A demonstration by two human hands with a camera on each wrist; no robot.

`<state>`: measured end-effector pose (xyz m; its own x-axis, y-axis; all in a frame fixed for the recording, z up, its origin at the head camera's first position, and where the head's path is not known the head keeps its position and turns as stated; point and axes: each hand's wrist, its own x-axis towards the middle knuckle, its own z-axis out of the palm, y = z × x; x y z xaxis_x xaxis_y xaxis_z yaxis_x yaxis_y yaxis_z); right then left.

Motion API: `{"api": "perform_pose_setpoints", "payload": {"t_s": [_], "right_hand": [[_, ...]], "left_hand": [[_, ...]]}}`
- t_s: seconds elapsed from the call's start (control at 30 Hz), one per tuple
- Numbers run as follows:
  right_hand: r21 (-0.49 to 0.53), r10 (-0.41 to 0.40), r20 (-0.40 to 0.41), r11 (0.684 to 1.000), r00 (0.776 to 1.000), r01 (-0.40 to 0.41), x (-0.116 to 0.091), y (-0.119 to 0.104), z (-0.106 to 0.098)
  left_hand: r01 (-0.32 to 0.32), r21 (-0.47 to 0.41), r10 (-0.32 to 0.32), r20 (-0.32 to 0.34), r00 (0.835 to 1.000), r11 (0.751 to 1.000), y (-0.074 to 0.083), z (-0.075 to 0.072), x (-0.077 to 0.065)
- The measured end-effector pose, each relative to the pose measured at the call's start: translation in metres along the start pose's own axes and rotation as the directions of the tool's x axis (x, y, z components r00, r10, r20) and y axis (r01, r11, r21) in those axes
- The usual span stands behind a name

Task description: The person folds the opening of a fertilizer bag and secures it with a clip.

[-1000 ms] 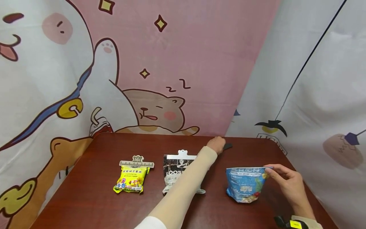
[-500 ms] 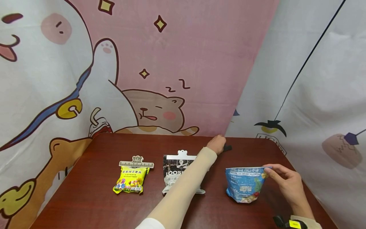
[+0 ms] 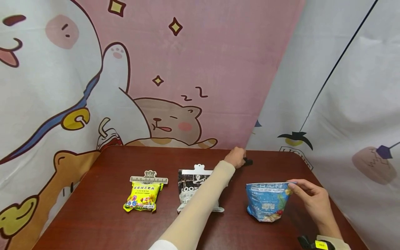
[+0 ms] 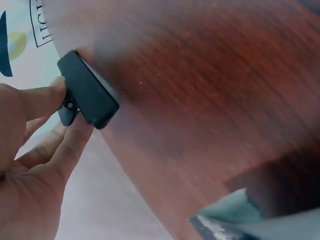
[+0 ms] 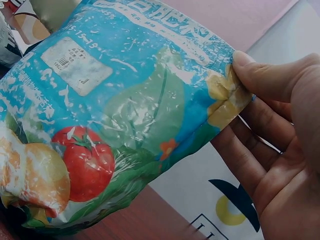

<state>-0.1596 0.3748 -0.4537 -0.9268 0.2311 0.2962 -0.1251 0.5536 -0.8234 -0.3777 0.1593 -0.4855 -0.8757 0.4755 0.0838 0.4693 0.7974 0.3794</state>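
Observation:
My left hand [image 3: 235,158] is stretched out to the far side of the table, pinching a black clip [image 4: 87,90] between thumb and fingers. In the head view only the tip of that clip [image 3: 248,161] shows past the hand. At the right, my right hand [image 3: 314,199] pinches the top right corner of a blue fertilizer bag [image 3: 268,202], which stands upright with its top edge drawn fairly straight. The right wrist view shows thumb [image 5: 267,75] in front of the bag [image 5: 135,105] and fingers behind it; a tomato is printed on its face.
A small yellow bag [image 3: 144,196] with a piano-key clip [image 3: 149,178] lies at the left. Beside it a black-and-white bag [image 3: 185,187] wears a white clip [image 3: 199,169], partly hidden by my left arm. Printed curtains [image 3: 218,69] stand behind the brown table [image 3: 103,222].
The black clip has turned a little in my left hand and shows less in the head view. That hand has shifted slightly left; the right hand and blue bag stay nearly still.

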Motion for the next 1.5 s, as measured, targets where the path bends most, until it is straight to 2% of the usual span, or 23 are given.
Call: {"api": "perform_pose_setpoints", "payload": {"t_s": [0.07,0.33,0.53,0.7,0.87,1.23,1.5], "right_hand": [[0.005,-0.005,-0.001,1.0,1.0,0.005,0.0,0.0,0.001],[0.013,-0.015,0.003,1.0,1.0,0.015,0.001,-0.001,0.002],[0.009,-0.016,0.0,1.0,1.0,0.016,0.001,-0.001,0.002],[0.011,-0.027,0.008,1.0,1.0,0.026,0.003,0.001,0.002],[-0.002,-0.014,0.007,1.0,1.0,0.014,0.005,0.003,0.001],[-0.018,0.032,0.0,0.999,1.0,-0.032,0.007,0.002,0.0],[-0.009,0.018,-0.011,1.0,1.0,-0.018,0.008,0.004,0.002]], "left_hand": [[0.022,-0.043,-0.022,-0.002,1.0,0.999,-0.001,0.0,-0.001],[0.089,-0.119,-0.092,-0.018,0.996,0.989,-0.004,-0.009,-0.004],[0.089,-0.181,-0.094,-0.017,0.995,0.979,0.0,-0.017,-0.006],[0.097,-0.265,-0.107,-0.023,0.994,0.959,0.007,-0.027,-0.011],[0.066,-0.32,-0.088,-0.057,0.994,0.945,0.018,-0.04,-0.019],[-0.016,-0.351,-0.015,-0.086,0.996,0.936,0.034,-0.066,-0.037],[-0.06,-0.416,0.013,-0.117,0.993,0.907,0.041,-0.08,-0.047]]}}
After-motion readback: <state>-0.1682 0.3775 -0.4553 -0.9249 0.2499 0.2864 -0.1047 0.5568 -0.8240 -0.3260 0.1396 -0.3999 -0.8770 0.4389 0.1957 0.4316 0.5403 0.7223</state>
